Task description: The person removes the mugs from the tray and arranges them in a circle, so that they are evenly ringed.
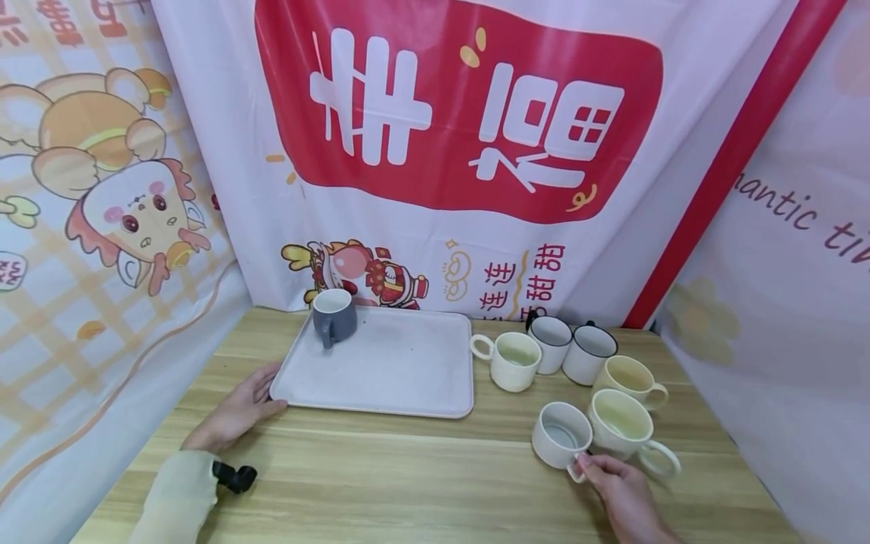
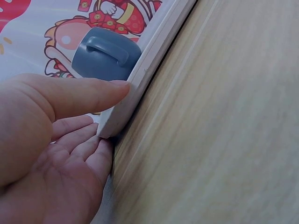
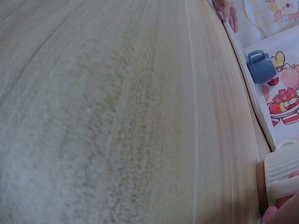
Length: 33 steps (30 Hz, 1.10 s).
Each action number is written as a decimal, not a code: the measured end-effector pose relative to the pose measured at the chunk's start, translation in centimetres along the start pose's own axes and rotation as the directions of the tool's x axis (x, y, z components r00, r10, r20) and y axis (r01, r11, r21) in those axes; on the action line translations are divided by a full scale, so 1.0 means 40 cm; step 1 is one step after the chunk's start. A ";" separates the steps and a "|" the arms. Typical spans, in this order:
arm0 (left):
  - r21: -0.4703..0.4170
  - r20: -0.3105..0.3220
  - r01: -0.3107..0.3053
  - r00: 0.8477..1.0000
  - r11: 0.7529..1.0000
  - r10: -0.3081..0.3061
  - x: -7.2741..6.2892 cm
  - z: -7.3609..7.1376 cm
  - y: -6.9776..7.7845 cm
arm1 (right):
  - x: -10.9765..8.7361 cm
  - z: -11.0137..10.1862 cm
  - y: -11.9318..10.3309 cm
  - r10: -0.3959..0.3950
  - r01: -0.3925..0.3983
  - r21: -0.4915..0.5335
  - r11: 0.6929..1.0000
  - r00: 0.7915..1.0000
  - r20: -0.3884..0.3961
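My right hand (image 1: 624, 489) pinches the handle of a ribbed white mug (image 1: 552, 447) at the table's right side; in the right wrist view this mug (image 3: 279, 169) shows a brownish base close to the wood. My left hand (image 1: 239, 406) touches the near left corner of a pale rectangular tray (image 1: 401, 374). Seen from the left wrist, its thumb lies along the tray's rim (image 2: 148, 58) and the other fingers extend by the corner. On the tray's far left stands a blue-grey mug (image 1: 337, 323), upright, its handle facing the near side.
Right of the tray stand a pale green mug (image 1: 514, 370), two white mugs with dark rims (image 1: 550, 349), a cream mug (image 1: 621, 378) and a larger yellowish mug (image 1: 617, 425) touching or close to the held one. Printed cloths (image 1: 462, 249) hang around the wooden table (image 1: 381, 483).
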State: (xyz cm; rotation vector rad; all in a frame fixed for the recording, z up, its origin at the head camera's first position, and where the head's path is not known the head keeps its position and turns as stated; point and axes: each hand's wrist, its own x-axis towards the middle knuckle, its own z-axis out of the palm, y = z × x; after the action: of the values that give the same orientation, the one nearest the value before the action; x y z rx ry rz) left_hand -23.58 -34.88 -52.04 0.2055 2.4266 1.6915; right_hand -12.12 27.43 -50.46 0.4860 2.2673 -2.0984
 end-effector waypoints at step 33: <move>0.036 -0.013 0.042 0.999 0.998 -0.042 0.005 0.002 0.000 | -0.027 -0.039 -0.046 -0.240 0.165 -0.494 0.854 0.966 -0.093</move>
State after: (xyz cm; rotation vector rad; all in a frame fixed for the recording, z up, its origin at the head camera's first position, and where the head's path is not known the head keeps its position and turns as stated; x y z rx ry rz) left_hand -23.75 -34.78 -52.07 0.1485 2.4539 1.6367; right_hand -11.21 28.63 -48.26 0.4032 2.9144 -1.4984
